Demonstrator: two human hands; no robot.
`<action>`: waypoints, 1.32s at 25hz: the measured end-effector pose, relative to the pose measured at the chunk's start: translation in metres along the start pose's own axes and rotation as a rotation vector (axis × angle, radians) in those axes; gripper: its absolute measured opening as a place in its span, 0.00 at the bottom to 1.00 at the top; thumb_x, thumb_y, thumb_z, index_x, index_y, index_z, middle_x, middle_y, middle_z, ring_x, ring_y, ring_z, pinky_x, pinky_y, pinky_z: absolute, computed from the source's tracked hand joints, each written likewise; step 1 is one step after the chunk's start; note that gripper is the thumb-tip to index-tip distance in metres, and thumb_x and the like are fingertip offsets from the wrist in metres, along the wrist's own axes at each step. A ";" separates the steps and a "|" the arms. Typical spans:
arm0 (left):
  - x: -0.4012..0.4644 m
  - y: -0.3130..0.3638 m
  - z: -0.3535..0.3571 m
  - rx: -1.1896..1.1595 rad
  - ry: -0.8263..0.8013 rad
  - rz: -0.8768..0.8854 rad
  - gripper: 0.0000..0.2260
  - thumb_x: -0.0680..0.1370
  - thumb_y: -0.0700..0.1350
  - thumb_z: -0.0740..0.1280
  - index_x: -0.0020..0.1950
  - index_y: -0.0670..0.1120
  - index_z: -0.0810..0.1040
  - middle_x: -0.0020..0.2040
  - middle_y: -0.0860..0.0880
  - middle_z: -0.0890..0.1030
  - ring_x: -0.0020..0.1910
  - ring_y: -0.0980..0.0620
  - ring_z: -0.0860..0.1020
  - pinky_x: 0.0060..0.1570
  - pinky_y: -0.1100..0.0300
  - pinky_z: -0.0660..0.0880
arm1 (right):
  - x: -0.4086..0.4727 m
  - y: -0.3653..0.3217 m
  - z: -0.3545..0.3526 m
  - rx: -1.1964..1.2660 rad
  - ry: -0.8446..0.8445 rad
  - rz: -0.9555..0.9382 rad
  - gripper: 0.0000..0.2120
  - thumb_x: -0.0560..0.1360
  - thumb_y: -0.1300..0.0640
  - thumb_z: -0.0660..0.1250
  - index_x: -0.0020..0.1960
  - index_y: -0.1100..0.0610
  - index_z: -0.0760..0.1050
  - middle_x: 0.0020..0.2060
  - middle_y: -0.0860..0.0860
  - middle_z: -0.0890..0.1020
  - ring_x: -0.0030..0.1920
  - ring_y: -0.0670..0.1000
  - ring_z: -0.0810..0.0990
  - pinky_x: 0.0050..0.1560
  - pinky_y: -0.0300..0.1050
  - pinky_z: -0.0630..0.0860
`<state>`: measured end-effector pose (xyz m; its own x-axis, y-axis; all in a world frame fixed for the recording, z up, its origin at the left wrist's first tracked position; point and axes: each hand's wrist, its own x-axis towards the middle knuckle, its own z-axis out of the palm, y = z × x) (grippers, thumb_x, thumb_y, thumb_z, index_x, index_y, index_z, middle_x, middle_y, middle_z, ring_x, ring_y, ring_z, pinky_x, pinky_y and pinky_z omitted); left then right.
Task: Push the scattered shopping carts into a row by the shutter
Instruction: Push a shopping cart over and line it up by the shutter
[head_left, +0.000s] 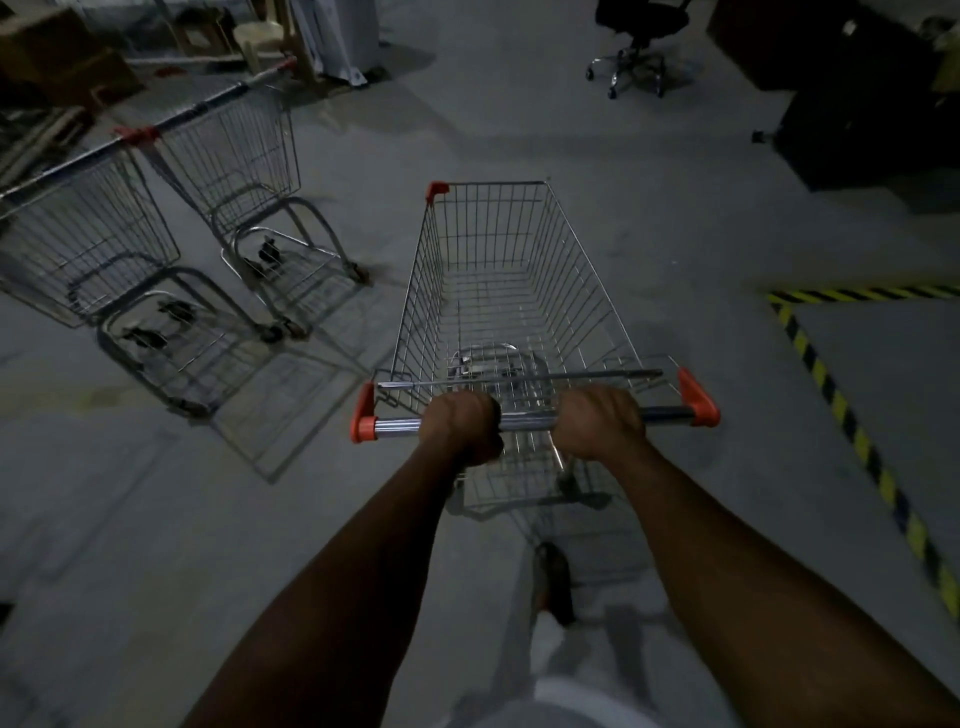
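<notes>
An empty wire shopping cart (511, 283) with orange corner caps stands right in front of me on the grey floor. My left hand (461, 427) grips its chrome handle bar (397, 426) left of centre. My right hand (598, 422) grips the same bar right of centre. Two more empty carts stand side by side at the left, one (85, 236) nearer the frame edge and one (236, 156) farther back, both pointing toward me at an angle. No shutter is visible.
An office chair (636, 49) stands at the top right beside a dark block of furniture (857, 104). Yellow-black hazard tape (841, 410) marks the floor at the right. Boxes and wooden clutter (62, 57) fill the top left. My foot (556, 579) shows below the cart.
</notes>
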<state>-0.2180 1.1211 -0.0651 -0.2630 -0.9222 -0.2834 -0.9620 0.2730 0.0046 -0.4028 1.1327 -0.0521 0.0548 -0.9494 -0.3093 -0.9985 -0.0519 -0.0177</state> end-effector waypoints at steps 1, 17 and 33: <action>-0.022 0.002 0.009 0.009 0.007 0.006 0.06 0.71 0.51 0.71 0.45 0.51 0.81 0.37 0.52 0.77 0.35 0.51 0.74 0.35 0.57 0.70 | -0.024 -0.006 0.009 0.001 -0.004 0.026 0.08 0.67 0.51 0.68 0.33 0.53 0.73 0.32 0.50 0.79 0.34 0.53 0.79 0.40 0.46 0.80; -0.361 0.084 0.108 0.039 0.033 0.055 0.09 0.70 0.52 0.70 0.48 0.52 0.80 0.37 0.53 0.74 0.36 0.52 0.72 0.35 0.57 0.68 | -0.389 -0.049 0.116 0.071 -0.002 0.121 0.09 0.68 0.52 0.69 0.33 0.53 0.72 0.32 0.50 0.78 0.35 0.53 0.79 0.40 0.47 0.81; -0.664 0.117 0.200 0.091 -0.005 0.205 0.08 0.71 0.52 0.69 0.49 0.52 0.80 0.39 0.52 0.77 0.33 0.54 0.71 0.32 0.58 0.66 | -0.703 -0.126 0.221 0.071 -0.002 0.229 0.07 0.67 0.49 0.70 0.39 0.53 0.77 0.37 0.51 0.81 0.40 0.54 0.82 0.44 0.49 0.81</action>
<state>-0.1414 1.8202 -0.0685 -0.4519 -0.8436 -0.2900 -0.8778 0.4785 -0.0238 -0.3156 1.8748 -0.0427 -0.1735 -0.9333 -0.3146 -0.9822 0.1871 -0.0134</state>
